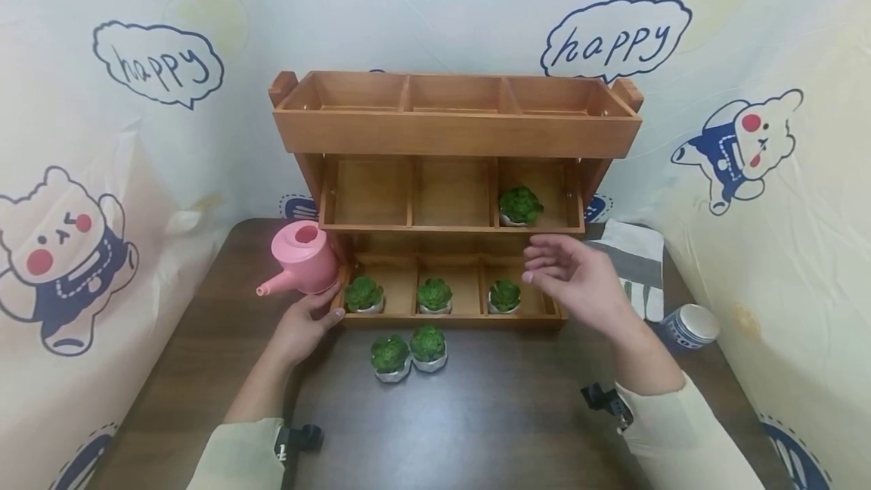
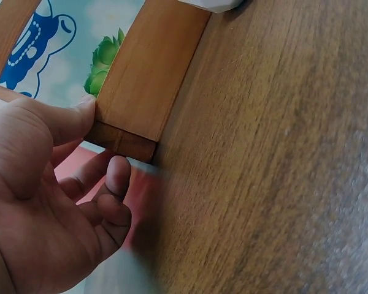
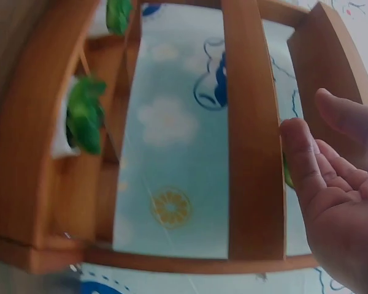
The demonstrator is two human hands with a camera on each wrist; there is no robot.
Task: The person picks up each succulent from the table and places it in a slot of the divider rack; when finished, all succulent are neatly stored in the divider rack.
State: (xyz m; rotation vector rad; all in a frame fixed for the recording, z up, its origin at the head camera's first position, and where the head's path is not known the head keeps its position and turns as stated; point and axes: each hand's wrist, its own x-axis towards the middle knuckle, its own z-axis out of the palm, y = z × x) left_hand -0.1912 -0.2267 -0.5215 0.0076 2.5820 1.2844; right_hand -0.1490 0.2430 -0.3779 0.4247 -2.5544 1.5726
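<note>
A three-tier wooden planter shelf (image 1: 456, 134) stands in the head view. My left hand (image 1: 305, 330) grips its lower left corner, thumb on the front and fingers round the side; the left wrist view shows the wooden corner (image 2: 132, 110) between thumb and fingers. My right hand (image 1: 584, 282) is in front of the shelf's right side, fingers loosely extended and holding nothing. Just above it, a small potted succulent (image 1: 521, 206) sits in the middle tier's right compartment. The bottom tier holds one succulent per compartment: left (image 1: 364, 293), middle (image 1: 434, 295) and right (image 1: 504, 296).
Two more potted succulents (image 1: 408, 354) stand together on the dark wooden table (image 1: 503, 407) before the shelf. A pink watering can (image 1: 304, 255) is at the left. To the right lie a folded grey-and-white cloth (image 1: 633, 263) and a blue-and-white lidded jar (image 1: 689, 329).
</note>
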